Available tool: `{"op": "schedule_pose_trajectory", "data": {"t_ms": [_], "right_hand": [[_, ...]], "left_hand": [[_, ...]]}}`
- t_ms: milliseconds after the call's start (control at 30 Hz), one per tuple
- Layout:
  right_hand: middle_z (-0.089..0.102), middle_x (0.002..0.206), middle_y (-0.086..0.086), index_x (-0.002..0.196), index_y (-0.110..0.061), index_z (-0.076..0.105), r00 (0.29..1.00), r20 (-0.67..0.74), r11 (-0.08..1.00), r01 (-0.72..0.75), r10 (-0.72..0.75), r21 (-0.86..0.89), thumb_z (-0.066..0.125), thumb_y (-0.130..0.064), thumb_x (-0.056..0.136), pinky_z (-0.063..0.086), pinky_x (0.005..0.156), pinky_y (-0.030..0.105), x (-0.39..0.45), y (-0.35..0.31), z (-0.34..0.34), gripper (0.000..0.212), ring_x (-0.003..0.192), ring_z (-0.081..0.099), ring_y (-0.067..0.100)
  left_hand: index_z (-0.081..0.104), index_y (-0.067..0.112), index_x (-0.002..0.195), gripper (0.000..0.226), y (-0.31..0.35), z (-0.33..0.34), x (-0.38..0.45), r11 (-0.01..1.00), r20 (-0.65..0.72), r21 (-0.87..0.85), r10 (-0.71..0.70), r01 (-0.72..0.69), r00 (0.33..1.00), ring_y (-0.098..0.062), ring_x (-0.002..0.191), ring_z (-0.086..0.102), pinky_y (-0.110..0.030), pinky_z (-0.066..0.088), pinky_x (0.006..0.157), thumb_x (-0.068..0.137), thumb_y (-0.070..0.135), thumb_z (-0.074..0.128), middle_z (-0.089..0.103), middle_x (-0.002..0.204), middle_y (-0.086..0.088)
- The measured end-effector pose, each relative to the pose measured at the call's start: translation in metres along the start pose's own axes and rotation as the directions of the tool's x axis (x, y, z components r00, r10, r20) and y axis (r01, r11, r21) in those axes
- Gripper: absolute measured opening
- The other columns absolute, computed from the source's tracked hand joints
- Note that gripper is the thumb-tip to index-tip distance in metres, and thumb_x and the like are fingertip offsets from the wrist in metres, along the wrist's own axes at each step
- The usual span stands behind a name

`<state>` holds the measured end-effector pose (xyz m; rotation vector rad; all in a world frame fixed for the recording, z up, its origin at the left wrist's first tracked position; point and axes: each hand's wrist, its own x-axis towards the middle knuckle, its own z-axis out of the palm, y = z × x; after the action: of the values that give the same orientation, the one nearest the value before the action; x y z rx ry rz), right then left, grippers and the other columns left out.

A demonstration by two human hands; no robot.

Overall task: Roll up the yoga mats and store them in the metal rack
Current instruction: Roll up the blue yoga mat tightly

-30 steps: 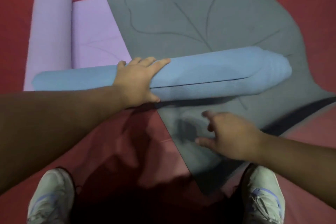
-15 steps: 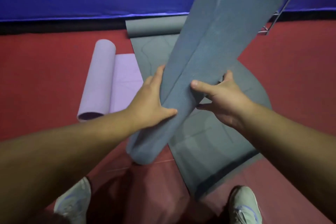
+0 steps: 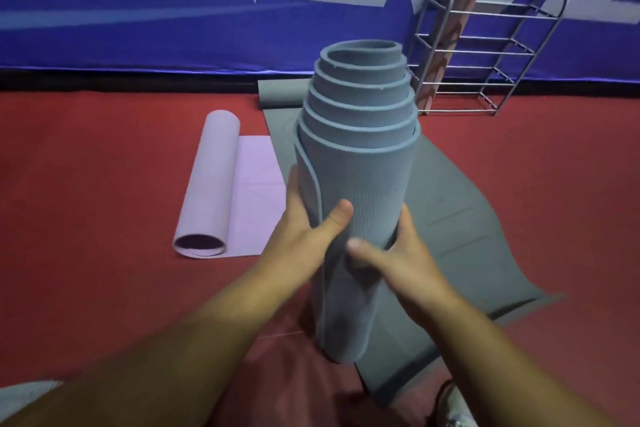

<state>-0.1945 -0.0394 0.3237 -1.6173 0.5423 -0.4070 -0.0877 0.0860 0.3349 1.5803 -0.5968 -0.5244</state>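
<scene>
The room is dim, and colours come out heavy and saturated. Light seems to fall from above and behind the person, throwing a soft dark shadow on the red floor [image 3: 86, 218] near the bottom edge. The white lettering on the blue banner [image 3: 173, 28] smears with motion blur. The wide lens bows the banner's lower edge and stretches both forearms. The rolled blue mat [image 3: 360, 163] looks reasonably sharp, without glare.

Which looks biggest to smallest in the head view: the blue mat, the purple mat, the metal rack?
1. Blue mat, though it is nearest the camera.
2 and 3. Purple mat and metal rack look alike; the rack stands farther off, so unsure.
</scene>
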Motion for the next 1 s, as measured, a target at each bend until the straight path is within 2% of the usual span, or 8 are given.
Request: {"op": "schedule_pose_trajectory", "data": {"t_ms": [133,267,400,500,633,733,867,1000], "right_hand": [[0.051,0.148,-0.014,0.156,-0.042,0.016,0.999,-0.020,0.999,0.042,-0.042,0.020,0.078,-0.077,0.059,0.045,0.109,0.052,0.005,-0.009,-0.001,0.120,0.132,0.054,0.012],[0.059,0.139,-0.014,0.151,-0.034,0.033,0.989,0.045,0.990,0.143,-0.143,-0.006,0.077,-0.057,0.069,0.047,0.107,0.047,-0.001,-0.009,0.009,0.095,0.128,0.057,0.008],[0.052,0.148,-0.014,0.152,-0.029,0.036,0.979,-0.006,0.972,0.203,-0.204,0.119,0.069,-0.081,0.067,0.037,0.116,0.052,0.005,-0.027,0.011,0.105,0.138,0.048,0.009],[0.040,0.157,-0.015,0.157,-0.030,0.026,0.946,-0.032,0.933,0.324,-0.323,0.158,0.057,-0.071,0.087,0.028,0.120,0.052,0.010,-0.043,0.018,0.088,0.146,0.036,0.010],[0.059,0.140,-0.009,0.139,-0.025,0.051,0.914,-0.156,0.903,0.397,-0.374,0.162,0.054,-0.080,0.081,0.037,0.116,0.047,0.016,-0.054,0.029,0.080,0.135,0.050,0.011],[0.063,0.132,-0.018,0.134,-0.031,0.052,0.901,-0.213,0.901,0.410,-0.378,0.137,0.050,-0.086,0.077,0.040,0.112,0.039,0.021,-0.062,0.036,0.080,0.129,0.054,0.003],[0.061,0.137,-0.007,0.143,-0.018,0.048,0.877,-0.242,0.874,0.459,-0.415,0.163,0.048,-0.055,0.094,0.038,0.114,0.046,0.031,-0.062,0.039,0.062,0.131,0.054,0.011],[0.067,0.120,-0.011,0.131,-0.017,0.056,0.861,-0.317,0.886,0.450,-0.397,0.115,0.049,-0.057,0.085,0.046,0.104,0.041,0.039,-0.066,0.036,0.062,0.115,0.061,0.006]], "left_hand": [[0.051,0.036,0.130,0.078,0.019,-0.007,-0.003,0.997,-0.018,-0.021,0.071,-0.072,0.997,0.009,0.116,0.059,-0.026,0.050,0.101,0.070,0.085,0.060,0.064,0.122,0.031],[0.039,0.036,0.144,0.113,0.031,-0.026,-0.004,0.998,-0.071,-0.033,0.049,-0.051,0.996,0.003,0.127,0.054,-0.045,0.047,0.107,0.051,0.100,0.055,0.057,0.136,0.026],[0.048,0.047,0.132,0.088,0.046,-0.030,-0.006,0.990,-0.059,0.026,0.141,-0.140,0.988,0.013,0.121,0.054,-0.029,0.045,0.103,0.061,0.098,0.048,0.060,0.129,0.033],[0.057,0.034,0.124,0.092,0.062,-0.031,0.000,0.981,-0.137,-0.023,0.188,-0.193,0.973,0.002,0.118,0.059,-0.032,0.045,0.103,0.060,0.100,0.047,0.064,0.123,0.021],[0.042,0.038,0.149,0.088,0.080,-0.031,0.014,0.975,-0.187,-0.093,0.182,-0.202,0.965,0.008,0.125,0.053,-0.026,0.041,0.108,0.072,0.081,0.049,0.057,0.139,0.022],[0.058,0.029,0.136,0.059,0.091,-0.026,0.016,0.962,-0.210,-0.118,0.218,-0.246,0.953,-0.001,0.120,0.061,-0.036,0.046,0.109,0.090,0.064,0.051,0.068,0.127,0.014],[0.055,0.029,0.141,0.053,0.094,-0.022,0.028,0.944,-0.254,-0.215,0.193,-0.250,0.948,0.005,0.116,0.061,-0.020,0.048,0.100,0.091,0.044,0.057,0.065,0.129,0.015],[0.067,0.022,0.119,0.028,0.100,-0.019,0.032,0.936,-0.208,-0.188,0.258,-0.297,0.943,0.002,0.102,0.067,-0.017,0.051,0.088,0.097,0.032,0.053,0.074,0.107,0.015]]}}
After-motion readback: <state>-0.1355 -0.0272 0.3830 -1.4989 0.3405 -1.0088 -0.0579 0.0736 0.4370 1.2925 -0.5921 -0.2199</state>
